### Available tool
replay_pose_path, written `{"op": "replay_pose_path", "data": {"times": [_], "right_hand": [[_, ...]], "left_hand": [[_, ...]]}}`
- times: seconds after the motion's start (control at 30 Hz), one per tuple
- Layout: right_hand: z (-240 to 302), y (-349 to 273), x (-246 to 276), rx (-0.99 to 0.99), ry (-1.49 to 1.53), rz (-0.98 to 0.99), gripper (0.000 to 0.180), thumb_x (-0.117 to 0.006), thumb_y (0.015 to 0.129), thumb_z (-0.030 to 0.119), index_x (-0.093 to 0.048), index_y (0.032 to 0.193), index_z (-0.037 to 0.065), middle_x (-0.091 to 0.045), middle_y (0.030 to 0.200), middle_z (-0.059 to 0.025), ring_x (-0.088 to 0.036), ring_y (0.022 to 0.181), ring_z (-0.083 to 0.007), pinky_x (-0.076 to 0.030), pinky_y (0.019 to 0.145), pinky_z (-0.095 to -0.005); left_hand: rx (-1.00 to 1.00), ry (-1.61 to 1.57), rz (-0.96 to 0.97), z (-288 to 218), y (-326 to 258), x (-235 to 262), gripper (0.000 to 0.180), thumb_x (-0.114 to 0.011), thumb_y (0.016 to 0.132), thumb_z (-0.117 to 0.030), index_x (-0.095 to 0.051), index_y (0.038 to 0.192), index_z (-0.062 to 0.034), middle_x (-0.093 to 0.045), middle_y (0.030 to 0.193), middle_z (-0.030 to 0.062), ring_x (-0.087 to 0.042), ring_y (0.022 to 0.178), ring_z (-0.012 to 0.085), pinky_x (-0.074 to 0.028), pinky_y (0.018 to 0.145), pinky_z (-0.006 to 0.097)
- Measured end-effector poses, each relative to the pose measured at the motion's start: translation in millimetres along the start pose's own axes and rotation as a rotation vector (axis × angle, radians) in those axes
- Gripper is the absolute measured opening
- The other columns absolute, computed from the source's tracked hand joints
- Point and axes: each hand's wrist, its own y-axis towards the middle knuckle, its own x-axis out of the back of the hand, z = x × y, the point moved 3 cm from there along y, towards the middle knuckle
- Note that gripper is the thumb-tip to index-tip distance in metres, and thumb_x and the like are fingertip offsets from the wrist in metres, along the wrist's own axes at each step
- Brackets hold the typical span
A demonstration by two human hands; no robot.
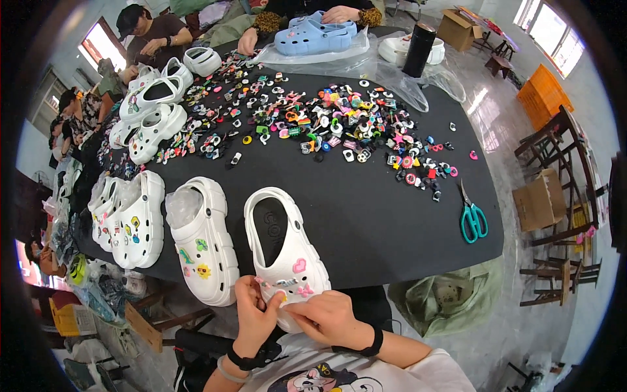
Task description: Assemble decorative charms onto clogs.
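Note:
A white clog [282, 269] lies at the table's near edge, toe toward me. Pink charms, one a heart [299, 265], sit on its upper. My left hand [257, 307] is closed at the left side of the toe, its thumb beside a small yellow piece [283, 297]. From the right, my right hand [332, 318] grips the toe with bent fingers; its fingertips are partly hidden. Just left stands another white clog [208, 251] with green and yellow charms and clear plastic stuffed in its opening. Further left are more decorated white clogs [138, 222].
Loose colourful charms [346, 121] cover the table's far middle. Teal-handled scissors [473, 221] lie at the right edge. A black bottle [419, 49] stands at the back, near a blue clog [315, 34] under a co-worker's hands. A green sack [450, 297] sits below the table's edge.

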Motion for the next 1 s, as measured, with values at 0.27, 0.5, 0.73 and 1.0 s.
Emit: {"op": "replay_pose_path", "data": {"times": [0.27, 0.5, 0.73, 1.0], "right_hand": [[7.4, 10.0, -3.2, 0.001, -0.164, -0.015, 0.020, -0.076, 0.073, 0.012, -0.070, 0.092, 0.011, -0.059, 0.060, -0.0038, -0.058, 0.050, -0.0203, -0.044, 0.048, -0.0312], [19.7, 18.5, -4.3, -0.008, -0.301, -0.005, 0.015, -0.079, 0.072, 0.014, -0.071, 0.085, 0.012, -0.055, 0.055, -0.0012, -0.055, 0.046, -0.0182, -0.041, 0.046, -0.0300], [23.2, 25.4, -11.1, -0.046, -0.253, 0.009, 0.011, -0.078, 0.071, 0.009, -0.070, 0.079, 0.011, -0.052, 0.051, 0.0003, -0.051, 0.042, -0.0153, -0.038, 0.045, -0.0278], [15.3, 22.3, -6.8, -0.147, -0.113, 0.055, 0.013, -0.080, 0.071, 0.015, -0.067, 0.075, 0.012, -0.052, 0.051, 0.0012, -0.052, 0.043, -0.0153, -0.038, 0.045, -0.0278]], "left_hand": [[0.044, -0.272, 0.137, 0.4, 7.2, 8.1, 0.052, -0.071, 0.084, 0.001, -0.035, 0.121, -0.0010, -0.048, 0.112, 0.0094, -0.056, 0.095, 0.0114, -0.048, 0.075, 0.022], [0.122, -0.392, 0.129, 0.3, -0.8, 1.0, 0.048, -0.072, 0.086, -0.008, -0.042, 0.123, 0.0009, -0.055, 0.103, 0.0045, -0.053, 0.089, 0.0069, -0.044, 0.072, 0.021], [0.149, -0.380, 0.189, -3.9, -5.1, 11.7, 0.045, -0.070, 0.089, -0.010, -0.044, 0.124, 0.0013, -0.056, 0.106, 0.0043, -0.053, 0.091, 0.0079, -0.044, 0.079, 0.022], [0.322, -0.554, 0.309, -11.4, 8.9, 19.6, 0.044, -0.071, 0.086, -0.009, -0.044, 0.119, -0.0016, -0.052, 0.107, 0.0042, -0.051, 0.094, 0.0099, -0.043, 0.084, 0.024]]}}
